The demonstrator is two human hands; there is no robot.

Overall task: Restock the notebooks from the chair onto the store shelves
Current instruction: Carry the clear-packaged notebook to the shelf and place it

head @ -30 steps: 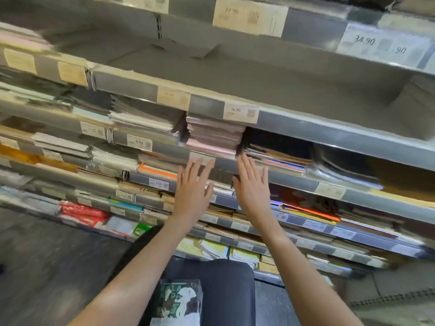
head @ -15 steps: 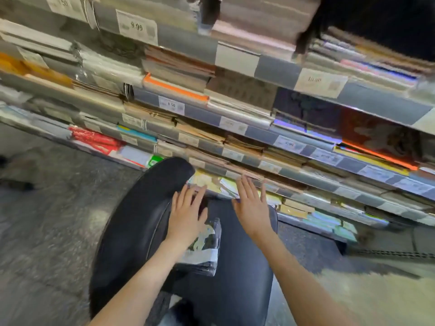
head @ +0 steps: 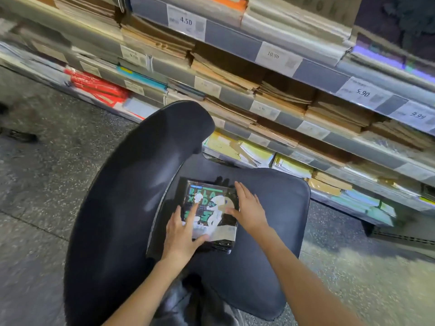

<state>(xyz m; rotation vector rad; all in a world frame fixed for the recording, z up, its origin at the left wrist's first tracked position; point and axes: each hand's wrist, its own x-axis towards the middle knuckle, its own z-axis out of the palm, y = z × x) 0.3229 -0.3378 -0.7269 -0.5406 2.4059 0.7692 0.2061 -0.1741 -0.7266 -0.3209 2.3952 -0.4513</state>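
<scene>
Black plastic-wrapped pack of notebooks (head: 211, 215), its cover printed with green lettering and a white cartoon figure and banded in white near our end, lies flat on the dark padded seat of the black chair (head: 266, 231), close to the curved backrest on our left. Our left hand (head: 182, 234) rests spread on the pack's near-left corner, fingers straight, while our right hand (head: 249, 210) lies flat along its right edge, gripping nothing. Bare seat shows right of the pack; grey store shelves (head: 235, 45) of stacked notebooks stand just beyond.

Black chair seat (head: 270, 203) carries wrapped notebook pack (head: 211, 215).
</scene>
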